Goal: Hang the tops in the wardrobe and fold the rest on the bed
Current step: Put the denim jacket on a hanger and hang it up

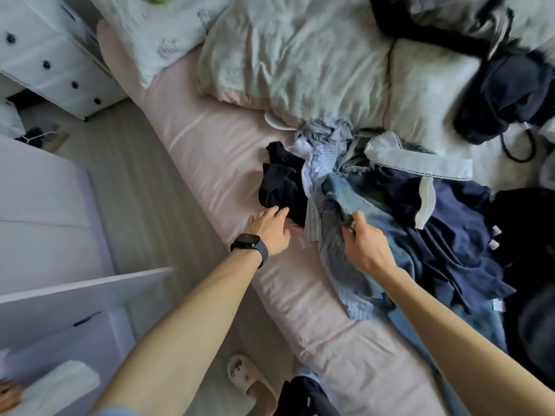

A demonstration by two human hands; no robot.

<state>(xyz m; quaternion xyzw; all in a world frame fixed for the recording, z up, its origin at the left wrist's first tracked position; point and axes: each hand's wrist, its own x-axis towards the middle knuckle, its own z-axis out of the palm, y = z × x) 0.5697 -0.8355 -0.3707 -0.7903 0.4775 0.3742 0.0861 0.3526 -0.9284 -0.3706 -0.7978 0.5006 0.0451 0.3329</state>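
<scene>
At the upper left of my frame stands a white chest of drawers (45, 52) with dark knobs, and below it a pale wardrobe door (75, 289) crosses the lower left corner. A cream slipper (246, 382) lies on the floor at the bottom edge, just beside the bed (210, 145), whose pink sheet runs diagonally through the middle. The left hand (270, 232), with a dark watch (249, 246) on its wrist, lies relaxed with its fingers stretched out. Its fingertips touch the near edge of a black garment (282, 181) bunched on the sheet, and it holds nothing. Just right of that, a striped shirt (330, 265) in light blue trails from the clothes pile down toward the bed's edge. The right hand (365, 247) pinches a fold of this shirt between thumb and fingers at the centre of the frame, so the cloth hangs both above and below the grip. A piece of denim (357, 196) lies against that fold, and I cannot tell whether the pinch catches it too. Right of the hand spreads a navy garment (450, 235) with white trim. A crumpled pillow (294, 64) sits at top centre and a dark bag (507, 97) at the upper right.
</scene>
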